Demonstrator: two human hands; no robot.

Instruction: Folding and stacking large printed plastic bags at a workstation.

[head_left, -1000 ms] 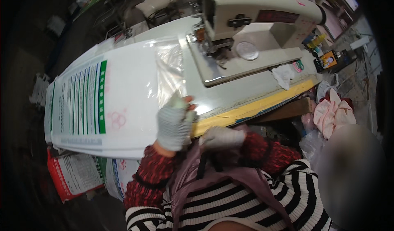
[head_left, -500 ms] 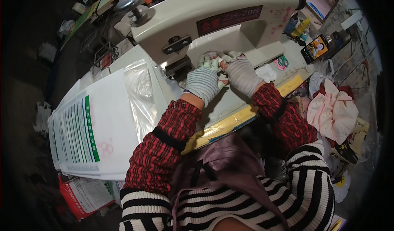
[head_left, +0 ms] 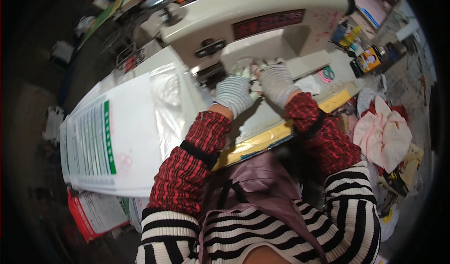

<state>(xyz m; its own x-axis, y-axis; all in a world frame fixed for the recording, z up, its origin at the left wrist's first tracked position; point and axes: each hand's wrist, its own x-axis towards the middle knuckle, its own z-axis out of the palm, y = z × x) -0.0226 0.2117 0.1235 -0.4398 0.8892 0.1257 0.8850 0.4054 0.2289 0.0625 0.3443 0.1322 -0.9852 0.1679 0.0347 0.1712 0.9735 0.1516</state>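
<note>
My left hand (head_left: pixel 234 94), in a grey-striped glove, bends its fingers in toward my right hand (head_left: pixel 277 82), which wears a paler glove. Both meet at the fingertips on the pale worktable (head_left: pixel 251 123), under the long cream arm of a sewing-machine-like machine (head_left: pixel 215 18). The fingers are closed together; what lies between them is blurred and I cannot make it out. Just left of my left hand is the machine's dark metal head part (head_left: pixel 211 73). A stack of white printed plastic bags (head_left: pixel 136 133) lies farther left, near my left forearm.
Yellow tape (head_left: pixel 262 147) runs along the table's front edge. To the right are crumpled white tissue (head_left: pixel 308 84), pink-and-green scissors (head_left: pixel 326 74) and a lit phone (head_left: pixel 368 60). Pale pink cloth (head_left: pixel 382 135) hangs beyond my right arm. A red-and-white bag (head_left: pixel 96 215) sits below the stack.
The whole view has shifted slightly, with the machine and bags appearing a little farther right. My hands stay together in nearly the same place under the machine arm.
</note>
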